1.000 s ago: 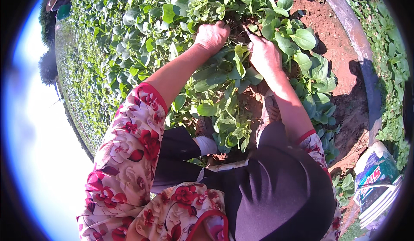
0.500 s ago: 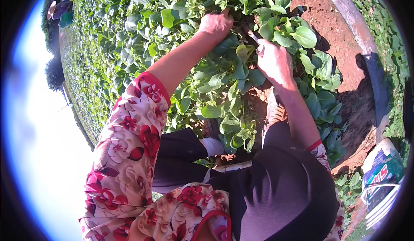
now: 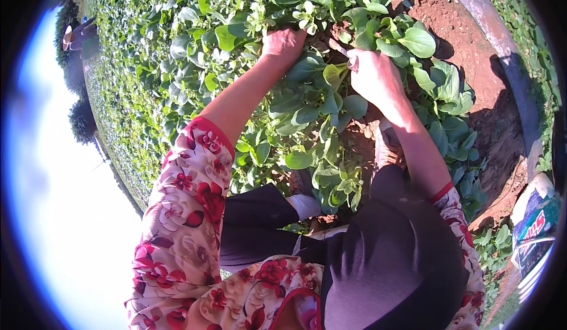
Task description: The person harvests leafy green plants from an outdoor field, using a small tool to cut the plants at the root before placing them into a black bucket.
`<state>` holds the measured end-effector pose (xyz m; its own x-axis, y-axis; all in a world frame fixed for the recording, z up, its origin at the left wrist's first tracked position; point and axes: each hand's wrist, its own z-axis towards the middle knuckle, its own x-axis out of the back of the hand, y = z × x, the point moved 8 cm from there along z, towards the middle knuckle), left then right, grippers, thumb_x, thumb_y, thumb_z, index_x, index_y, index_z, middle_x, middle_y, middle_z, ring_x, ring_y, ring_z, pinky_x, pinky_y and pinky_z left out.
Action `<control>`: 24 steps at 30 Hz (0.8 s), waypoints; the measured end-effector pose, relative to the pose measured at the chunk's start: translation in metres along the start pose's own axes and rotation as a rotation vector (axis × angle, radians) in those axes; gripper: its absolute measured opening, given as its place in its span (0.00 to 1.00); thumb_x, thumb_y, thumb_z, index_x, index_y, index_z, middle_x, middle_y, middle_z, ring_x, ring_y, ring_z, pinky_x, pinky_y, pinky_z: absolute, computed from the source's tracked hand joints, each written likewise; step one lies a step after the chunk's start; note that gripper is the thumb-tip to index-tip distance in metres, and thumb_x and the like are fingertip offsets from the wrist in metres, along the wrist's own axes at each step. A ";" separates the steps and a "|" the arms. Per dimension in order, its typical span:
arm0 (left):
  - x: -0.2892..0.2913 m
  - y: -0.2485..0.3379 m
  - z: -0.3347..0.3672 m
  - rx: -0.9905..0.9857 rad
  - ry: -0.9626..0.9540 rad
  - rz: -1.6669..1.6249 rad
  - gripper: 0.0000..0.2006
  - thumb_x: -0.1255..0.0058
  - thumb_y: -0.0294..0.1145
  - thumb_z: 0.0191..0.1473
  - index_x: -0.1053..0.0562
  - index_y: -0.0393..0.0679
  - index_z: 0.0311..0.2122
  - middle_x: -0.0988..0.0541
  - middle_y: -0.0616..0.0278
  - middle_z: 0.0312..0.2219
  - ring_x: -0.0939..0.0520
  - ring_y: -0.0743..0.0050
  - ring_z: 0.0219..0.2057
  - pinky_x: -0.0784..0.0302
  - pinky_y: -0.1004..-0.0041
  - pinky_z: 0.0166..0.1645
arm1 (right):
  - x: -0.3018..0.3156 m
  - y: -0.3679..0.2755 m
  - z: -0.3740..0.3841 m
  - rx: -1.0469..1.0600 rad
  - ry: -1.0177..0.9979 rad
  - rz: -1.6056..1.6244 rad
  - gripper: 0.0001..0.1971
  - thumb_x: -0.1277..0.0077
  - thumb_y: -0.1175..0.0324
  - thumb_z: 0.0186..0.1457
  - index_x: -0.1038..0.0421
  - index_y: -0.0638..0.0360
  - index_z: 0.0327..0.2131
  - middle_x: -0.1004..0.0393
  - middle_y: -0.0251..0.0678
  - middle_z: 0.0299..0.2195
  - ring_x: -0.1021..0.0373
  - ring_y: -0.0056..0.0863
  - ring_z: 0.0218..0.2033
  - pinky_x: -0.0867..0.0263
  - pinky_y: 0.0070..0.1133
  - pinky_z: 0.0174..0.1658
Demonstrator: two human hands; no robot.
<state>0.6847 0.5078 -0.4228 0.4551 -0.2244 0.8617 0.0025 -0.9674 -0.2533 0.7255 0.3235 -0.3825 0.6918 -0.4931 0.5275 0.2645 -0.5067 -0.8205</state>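
My left hand (image 3: pixel 284 45) is closed low among the leafy greens (image 3: pixel 307 70), its fingertips sunk in the foliage. It appears to grip a leafy green at the base, though the leaves cover the stem. To its right, my right hand (image 3: pixel 376 77) is wrapped round the handle of a small knife-like tool. The narrow end of this tool (image 3: pixel 338 47) points up and left toward the plants beside my left hand. Broad rounded leaves surround both hands, and a yellowish leaf (image 3: pixel 332 76) hangs between them.
Bare reddish soil (image 3: pixel 466 52) runs along the right, bordered by a pale curved edging (image 3: pixel 502 40). A printed sack (image 3: pixel 534 226) lies at the lower right. My shoe (image 3: pixel 388 144) stands among the plants. Another person (image 3: pixel 75 37) is far off at the upper left.
My left hand has shifted slightly left and down, still closed among the leaves. My right hand keeps hold of the tool, its wrist a little turned. The whole view has tilted slightly.
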 end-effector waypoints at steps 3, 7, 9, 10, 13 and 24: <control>0.004 0.007 0.010 0.106 -0.070 -0.107 0.11 0.60 0.33 0.51 0.26 0.46 0.36 0.20 0.57 0.27 0.18 0.60 0.31 0.24 0.62 0.32 | -0.016 0.009 0.015 -0.006 0.055 0.038 0.10 0.55 0.74 0.48 0.27 0.61 0.35 0.28 0.49 0.21 0.28 0.46 0.25 0.33 0.33 0.27; 0.021 0.015 0.015 0.101 0.036 -0.048 0.11 0.58 0.32 0.50 0.25 0.45 0.36 0.20 0.59 0.28 0.18 0.62 0.30 0.24 0.62 0.32 | -0.030 0.014 0.029 0.011 0.003 0.130 0.09 0.55 0.74 0.47 0.29 0.63 0.33 0.29 0.50 0.21 0.29 0.46 0.25 0.35 0.34 0.28; 0.024 0.012 0.016 0.139 0.062 -0.083 0.10 0.57 0.31 0.49 0.26 0.44 0.35 0.21 0.57 0.28 0.18 0.61 0.27 0.23 0.62 0.30 | -0.040 0.018 0.028 0.056 -0.015 0.073 0.10 0.54 0.76 0.45 0.28 0.61 0.34 0.28 0.48 0.23 0.29 0.44 0.26 0.35 0.33 0.29; 0.026 0.013 0.017 0.153 0.055 -0.089 0.10 0.57 0.31 0.49 0.26 0.43 0.36 0.21 0.57 0.27 0.19 0.61 0.26 0.23 0.62 0.29 | -0.043 0.021 0.027 0.097 -0.001 -0.030 0.13 0.53 0.78 0.43 0.28 0.58 0.36 0.28 0.46 0.24 0.29 0.42 0.27 0.35 0.32 0.29; 0.025 0.015 0.008 0.074 0.051 -0.054 0.12 0.56 0.31 0.50 0.30 0.43 0.41 0.21 0.55 0.28 0.18 0.60 0.27 0.23 0.63 0.28 | -0.048 0.013 0.016 0.102 -0.020 0.044 0.09 0.51 0.74 0.43 0.30 0.57 0.33 0.28 0.45 0.25 0.30 0.46 0.29 0.34 0.34 0.31; 0.003 0.009 -0.024 -0.041 0.026 0.126 0.17 0.58 0.32 0.52 0.34 0.42 0.48 0.25 0.52 0.35 0.20 0.60 0.25 0.23 0.65 0.25 | -0.031 0.004 -0.002 0.040 -0.069 -0.144 0.15 0.53 0.73 0.47 0.30 0.55 0.41 0.26 0.43 0.28 0.28 0.42 0.27 0.31 0.31 0.29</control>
<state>0.6645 0.4952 -0.4117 0.4260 -0.3471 0.8355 -0.0899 -0.9351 -0.3427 0.7040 0.3354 -0.4021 0.6891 -0.3670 0.6249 0.3894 -0.5397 -0.7464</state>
